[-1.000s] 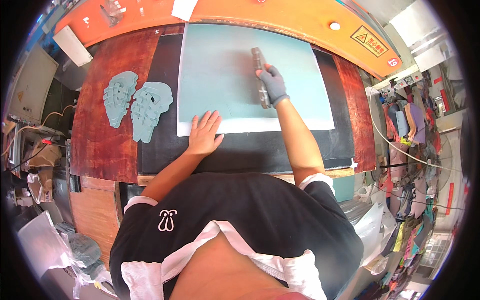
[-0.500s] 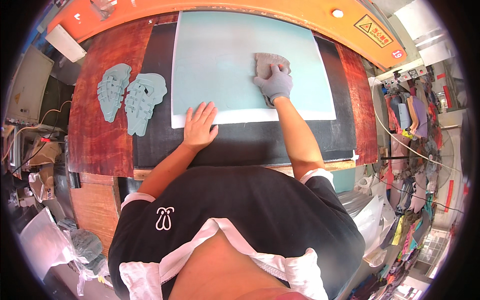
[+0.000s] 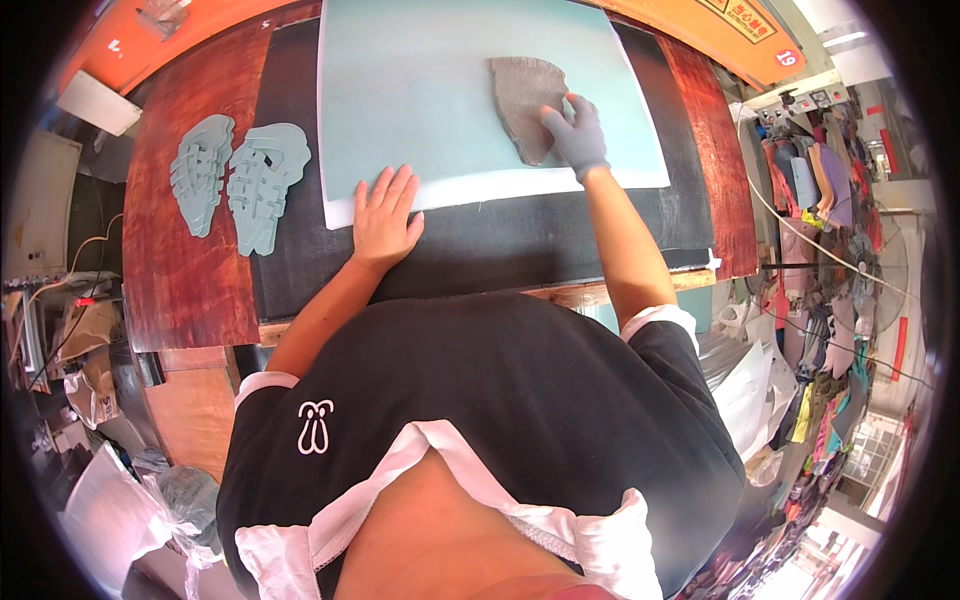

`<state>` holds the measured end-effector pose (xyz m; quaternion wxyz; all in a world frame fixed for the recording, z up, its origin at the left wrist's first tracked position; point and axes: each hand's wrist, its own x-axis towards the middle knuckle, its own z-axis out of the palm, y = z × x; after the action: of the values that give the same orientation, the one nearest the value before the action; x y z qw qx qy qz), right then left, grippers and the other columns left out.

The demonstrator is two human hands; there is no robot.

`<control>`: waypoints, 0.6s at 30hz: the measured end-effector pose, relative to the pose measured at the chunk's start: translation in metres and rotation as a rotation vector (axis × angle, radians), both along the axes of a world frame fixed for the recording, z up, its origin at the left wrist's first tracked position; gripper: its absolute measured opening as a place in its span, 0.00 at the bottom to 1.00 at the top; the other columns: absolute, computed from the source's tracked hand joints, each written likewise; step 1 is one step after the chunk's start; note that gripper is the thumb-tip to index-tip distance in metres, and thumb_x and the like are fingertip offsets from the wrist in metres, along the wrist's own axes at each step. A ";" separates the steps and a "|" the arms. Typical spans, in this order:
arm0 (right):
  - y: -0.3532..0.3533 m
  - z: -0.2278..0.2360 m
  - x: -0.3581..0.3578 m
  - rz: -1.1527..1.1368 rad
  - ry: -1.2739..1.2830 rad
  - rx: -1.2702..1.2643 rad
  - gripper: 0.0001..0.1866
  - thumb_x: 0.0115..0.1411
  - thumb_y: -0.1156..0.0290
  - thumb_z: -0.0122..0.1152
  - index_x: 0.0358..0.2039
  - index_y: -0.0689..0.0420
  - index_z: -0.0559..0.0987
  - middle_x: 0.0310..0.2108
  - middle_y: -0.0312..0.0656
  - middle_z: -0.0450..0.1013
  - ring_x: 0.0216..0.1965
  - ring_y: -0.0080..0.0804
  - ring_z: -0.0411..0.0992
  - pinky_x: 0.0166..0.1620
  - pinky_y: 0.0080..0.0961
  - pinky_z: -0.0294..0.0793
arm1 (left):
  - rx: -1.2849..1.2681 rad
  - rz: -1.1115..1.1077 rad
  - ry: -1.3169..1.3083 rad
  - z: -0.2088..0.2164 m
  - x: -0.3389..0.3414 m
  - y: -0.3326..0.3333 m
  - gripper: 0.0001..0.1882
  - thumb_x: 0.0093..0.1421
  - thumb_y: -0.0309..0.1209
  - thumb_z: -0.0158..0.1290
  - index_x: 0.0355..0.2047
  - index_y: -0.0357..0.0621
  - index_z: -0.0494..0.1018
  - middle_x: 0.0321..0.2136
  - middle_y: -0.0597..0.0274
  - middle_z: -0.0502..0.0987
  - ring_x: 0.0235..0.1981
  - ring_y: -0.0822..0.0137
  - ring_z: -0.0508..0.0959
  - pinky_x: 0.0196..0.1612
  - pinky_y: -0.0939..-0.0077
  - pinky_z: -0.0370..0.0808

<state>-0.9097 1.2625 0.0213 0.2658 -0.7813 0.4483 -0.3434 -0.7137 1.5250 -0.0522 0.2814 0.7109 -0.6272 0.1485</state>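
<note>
Head view, right grip pinching grey plate, left grip spread on pale-blue sheet, plastic bag, contents unclear

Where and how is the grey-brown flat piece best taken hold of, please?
Probably at the right edge of the grey-brown piece, coming from the right, thumb over the broad face, which is turned into view; the gloved right hand is at that edge.

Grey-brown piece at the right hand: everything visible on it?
The grey-brown piece is dull and thin-looking, broad at the far end, narrowing toward the person, its left edge uneven. Material unclear. It is over the pale blue sheet; whether it lies flat, I can't tell. The gloved right hand touches its right side.
</note>
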 end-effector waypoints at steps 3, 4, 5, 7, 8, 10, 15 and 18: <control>0.051 -0.011 -0.065 -0.053 0.054 -0.036 0.24 0.54 0.58 0.61 0.48 0.58 0.71 0.47 0.50 0.68 0.47 0.44 0.69 0.48 0.34 0.69 | -0.005 -0.005 -0.009 0.002 0.001 0.005 0.28 0.48 0.37 0.57 0.51 0.45 0.69 0.56 0.61 0.66 0.58 0.58 0.63 0.58 0.47 0.56; 0.074 -0.016 -0.083 -0.082 0.096 -0.017 0.22 0.55 0.60 0.61 0.46 0.59 0.72 0.44 0.49 0.70 0.45 0.44 0.70 0.46 0.35 0.70 | -0.014 -0.012 -0.019 0.003 0.002 0.005 0.27 0.49 0.38 0.57 0.50 0.45 0.69 0.56 0.61 0.66 0.57 0.58 0.63 0.58 0.47 0.56; 0.103 -0.024 -0.101 -0.052 0.065 0.004 0.18 0.54 0.62 0.61 0.42 0.59 0.74 0.37 0.48 0.73 0.41 0.45 0.71 0.43 0.36 0.70 | -0.027 -0.016 -0.031 0.003 0.004 0.004 0.27 0.49 0.38 0.57 0.50 0.45 0.69 0.56 0.62 0.66 0.57 0.58 0.64 0.58 0.47 0.56; 0.154 -0.039 -0.123 0.065 0.178 -0.067 0.12 0.52 0.66 0.61 0.32 0.60 0.75 0.33 0.46 0.72 0.36 0.47 0.71 0.41 0.38 0.70 | -0.043 -0.019 -0.053 0.002 0.008 0.002 0.26 0.50 0.39 0.57 0.50 0.45 0.70 0.55 0.62 0.67 0.57 0.58 0.64 0.57 0.48 0.57; 0.170 -0.046 -0.129 0.281 0.112 -0.368 0.10 0.48 0.69 0.62 0.30 0.58 0.74 0.30 0.44 0.71 0.33 0.47 0.70 0.39 0.38 0.70 | -0.049 -0.019 -0.063 0.000 0.011 0.000 0.26 0.50 0.40 0.58 0.49 0.45 0.70 0.55 0.62 0.67 0.56 0.58 0.64 0.57 0.49 0.57; 0.186 -0.057 -0.132 0.259 0.195 -0.579 0.10 0.44 0.71 0.62 0.28 0.55 0.73 0.28 0.41 0.70 0.30 0.44 0.69 0.34 0.37 0.70 | -0.069 -0.021 -0.088 -0.006 0.015 -0.003 0.26 0.51 0.41 0.58 0.49 0.45 0.70 0.55 0.63 0.67 0.56 0.58 0.65 0.56 0.50 0.57; 0.185 -0.066 -0.125 0.153 0.148 -0.639 0.11 0.42 0.70 0.63 0.28 0.55 0.73 0.27 0.40 0.69 0.28 0.43 0.69 0.31 0.35 0.71 | -0.097 -0.021 -0.150 -0.008 0.022 -0.007 0.26 0.50 0.41 0.59 0.49 0.46 0.71 0.55 0.64 0.67 0.56 0.59 0.65 0.56 0.53 0.58; 0.178 -0.063 -0.124 0.165 0.082 -0.679 0.09 0.43 0.68 0.63 0.26 0.53 0.73 0.26 0.40 0.69 0.27 0.43 0.69 0.29 0.36 0.70 | -0.179 -0.016 -0.173 0.008 0.011 -0.006 0.22 0.50 0.38 0.59 0.45 0.45 0.72 0.50 0.60 0.70 0.52 0.57 0.67 0.54 0.56 0.59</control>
<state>-1.0333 1.4400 -0.0417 -0.0006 -0.8719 0.2542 -0.4185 -0.7029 1.5185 -0.0439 0.2898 0.6625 -0.6388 0.2625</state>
